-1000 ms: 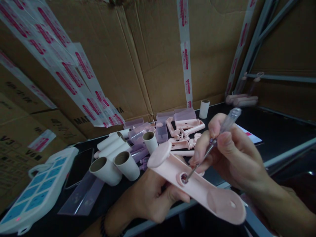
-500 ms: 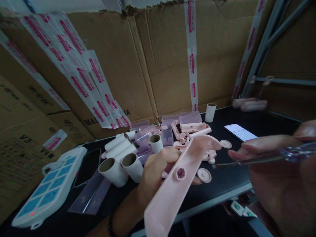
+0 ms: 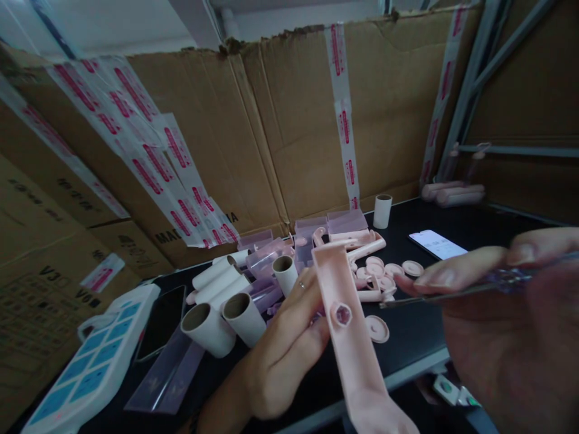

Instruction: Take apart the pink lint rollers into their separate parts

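Note:
My left hand (image 3: 289, 349) is closed on a long pink plastic bracket (image 3: 357, 355), its hollow side towards me. A hexagonal hole (image 3: 342, 314) shows near the bracket's middle; part of the left fingers is hidden behind it. In my right hand (image 3: 511, 337) is a screwdriver (image 3: 434, 296) with a clear handle, its thin shaft pointing left. The tip is apart from the bracket, to its right. Behind them lie small pink parts (image 3: 375, 268), and a pink round cap (image 3: 377, 329) sits beside the bracket.
White cardboard tubes (image 3: 208, 328) and clear purple plastic pieces (image 3: 165, 377) lie on the left. A white power strip (image 3: 97, 355) is at the far left, by a dark phone (image 3: 161, 316). A lit phone (image 3: 436, 244) lies at the right. Cardboard (image 3: 289, 132) walls the back.
My left hand has turned the bracket, so its top end now leans left and its lower end right. The screwdriver has shifted slightly left. The whole view has tilted up a little.

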`<state>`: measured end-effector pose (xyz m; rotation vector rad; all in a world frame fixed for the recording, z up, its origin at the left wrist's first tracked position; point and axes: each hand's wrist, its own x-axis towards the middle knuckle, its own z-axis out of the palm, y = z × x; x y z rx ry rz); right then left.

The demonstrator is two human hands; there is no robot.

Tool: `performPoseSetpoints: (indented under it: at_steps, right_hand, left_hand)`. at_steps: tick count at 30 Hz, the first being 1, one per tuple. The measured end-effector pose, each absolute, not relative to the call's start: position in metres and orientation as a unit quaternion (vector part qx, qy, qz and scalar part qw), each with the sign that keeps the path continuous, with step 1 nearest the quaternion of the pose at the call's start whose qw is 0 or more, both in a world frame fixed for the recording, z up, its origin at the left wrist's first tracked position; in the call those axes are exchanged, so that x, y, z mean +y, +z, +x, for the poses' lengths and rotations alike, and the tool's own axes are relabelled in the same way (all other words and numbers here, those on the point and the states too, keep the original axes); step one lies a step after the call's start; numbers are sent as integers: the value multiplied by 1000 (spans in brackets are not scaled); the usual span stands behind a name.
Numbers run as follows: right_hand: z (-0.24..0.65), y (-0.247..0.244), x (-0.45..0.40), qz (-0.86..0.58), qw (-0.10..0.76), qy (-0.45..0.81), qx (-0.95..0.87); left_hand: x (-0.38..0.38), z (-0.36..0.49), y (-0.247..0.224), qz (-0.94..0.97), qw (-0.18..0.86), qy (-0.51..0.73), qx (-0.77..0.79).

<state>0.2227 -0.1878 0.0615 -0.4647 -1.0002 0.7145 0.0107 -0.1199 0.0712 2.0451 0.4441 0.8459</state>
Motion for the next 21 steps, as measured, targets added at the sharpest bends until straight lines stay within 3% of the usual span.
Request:
performPoseSetpoints:
  at_steps: [3,16,21]
  right_hand:
    - [204,70,-185,-204,832,273,-437]
    - [202,74,-184,-230,775,298,-508]
    - [204,72,-184,-208,762,349,-505]
  left_hand:
    - [-120,9,70,796,468,345,167]
    - [-116,6,53,741,568,344,106]
    - [-118,7,56,755,559,316,132]
